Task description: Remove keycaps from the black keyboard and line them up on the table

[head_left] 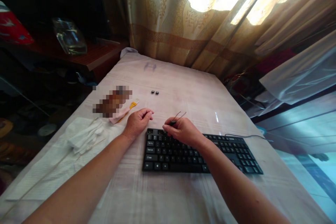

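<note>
A black keyboard (183,159) lies on the pale cloth, with dark gaps in its top row near the left end. Above that row my right hand (181,129) pinches a small dark tool with two thin wire prongs (180,114) pointing up and away. My left hand (139,120) rests on the cloth just beyond the keyboard's left corner, its fingers curled together; whether something small is inside is hidden. Two small black keycaps (154,92) sit side by side farther back on the cloth. A yellow-handled brush (133,105) lies left of my left hand.
White tissues (86,136) and thin sticks lie at the left on a paper sheet. Behind them is a blurred-out brown object (112,103). A glass jar (70,38) stands on a dark wooden desk (102,54). The keyboard cable (246,135) runs right. Curtains hang behind.
</note>
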Available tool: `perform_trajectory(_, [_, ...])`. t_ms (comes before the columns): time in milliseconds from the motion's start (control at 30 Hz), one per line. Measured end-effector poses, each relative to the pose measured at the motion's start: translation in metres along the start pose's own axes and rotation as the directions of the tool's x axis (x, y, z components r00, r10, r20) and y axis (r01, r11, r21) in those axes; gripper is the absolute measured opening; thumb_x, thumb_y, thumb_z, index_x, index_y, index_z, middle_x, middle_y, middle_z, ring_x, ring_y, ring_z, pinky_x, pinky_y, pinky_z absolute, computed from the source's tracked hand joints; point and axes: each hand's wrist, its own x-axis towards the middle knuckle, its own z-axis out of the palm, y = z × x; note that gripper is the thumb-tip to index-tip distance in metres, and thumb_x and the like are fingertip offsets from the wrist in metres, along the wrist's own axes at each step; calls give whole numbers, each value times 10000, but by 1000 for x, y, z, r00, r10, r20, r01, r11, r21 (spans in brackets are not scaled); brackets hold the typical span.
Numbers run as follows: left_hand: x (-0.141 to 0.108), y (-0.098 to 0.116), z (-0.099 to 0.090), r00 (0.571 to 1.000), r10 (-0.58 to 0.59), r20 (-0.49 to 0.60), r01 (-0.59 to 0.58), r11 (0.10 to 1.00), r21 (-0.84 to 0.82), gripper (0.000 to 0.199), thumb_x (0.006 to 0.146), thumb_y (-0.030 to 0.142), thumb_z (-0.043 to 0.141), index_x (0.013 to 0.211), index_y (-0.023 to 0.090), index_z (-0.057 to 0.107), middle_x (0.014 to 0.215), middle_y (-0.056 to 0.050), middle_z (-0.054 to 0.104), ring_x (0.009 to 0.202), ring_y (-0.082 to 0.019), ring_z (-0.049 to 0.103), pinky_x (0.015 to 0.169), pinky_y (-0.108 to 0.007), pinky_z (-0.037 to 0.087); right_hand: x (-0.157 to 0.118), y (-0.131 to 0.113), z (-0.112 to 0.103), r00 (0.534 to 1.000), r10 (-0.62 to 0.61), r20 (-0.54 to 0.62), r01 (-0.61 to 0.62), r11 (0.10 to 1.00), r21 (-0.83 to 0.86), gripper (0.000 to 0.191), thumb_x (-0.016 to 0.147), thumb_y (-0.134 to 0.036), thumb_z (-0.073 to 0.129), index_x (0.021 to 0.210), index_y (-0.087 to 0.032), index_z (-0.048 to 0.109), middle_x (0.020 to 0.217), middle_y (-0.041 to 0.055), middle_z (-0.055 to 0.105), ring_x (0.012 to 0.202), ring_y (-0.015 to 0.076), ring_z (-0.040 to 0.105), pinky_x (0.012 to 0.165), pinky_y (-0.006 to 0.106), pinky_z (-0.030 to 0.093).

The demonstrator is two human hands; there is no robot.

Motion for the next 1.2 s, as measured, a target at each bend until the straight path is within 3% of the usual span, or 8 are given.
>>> perform_trajectory(200, [0,2,-1,1000,18,-7,-18,1000,3,299,840,377,470,860,192,703,723,-22,741,699,-174,677,671,-254,484,1,-9,1,996,75,40,-76,997,12,133,840,-273,576,782,-168,635,573,-17,627,464,86,510,469,199,374])
perform_trajectory(433, [-2,2,-1,999,32,-2,-32,999,22,286,837,368,477,853,197,706,715,-18,741,683,-173,677,654,-252,475,15,-23,-2,995,62,74,-32,934,-357,273,844,-356,608,655,-167,665,531,0,625,468,112,505,487,239,328])
perform_trajectory(567, [-3,4,-1,999,39,0,-39,999,37,282,831,366,479,837,201,707,699,-15,740,649,-168,666,610,-245,457,17,-29,-4,995,18,101,31,887,-460,231,826,-332,643,671,-167,694,563,7,639,507,120,514,507,242,328])
perform_trajectory(667, [-4,4,-1,999,46,-1,-46,998,45,291,834,370,472,841,201,708,704,-16,742,641,-167,661,602,-245,453,14,-27,-9,988,-8,151,69,914,-400,182,823,-314,643,748,-164,714,586,2,644,527,117,526,505,228,344])
perform_trajectory(767, [-4,3,-1,999,54,-3,-53,997,51,293,834,374,471,840,202,709,705,-18,743,647,-168,663,612,-244,459,9,-15,-12,982,0,190,35,983,-178,171,835,-298,614,849,-157,712,586,-19,632,520,106,529,511,213,385])
perform_trajectory(933, [-3,1,0,998,62,-9,-62,996,61,300,838,388,464,854,210,705,720,-13,747,658,-168,664,622,-246,464,3,13,-8,988,-41,149,28,996,89,214,822,-339,625,885,-148,698,640,-5,659,557,111,564,574,225,460])
perform_trajectory(1033, [-3,0,0,998,64,-6,-63,996,67,307,838,398,462,859,210,703,722,-14,748,662,-170,664,626,-247,466,1,18,-4,990,-107,93,101,993,67,208,838,-339,607,869,-150,689,629,-5,645,563,115,564,570,222,455])
perform_trajectory(1200, [-3,1,0,998,57,-3,-56,995,77,314,840,402,458,861,204,701,729,-20,749,678,-174,667,640,-249,468,2,11,-1,968,-249,35,251,948,-197,212,891,-311,543,784,-172,662,625,-7,620,597,124,561,592,224,415])
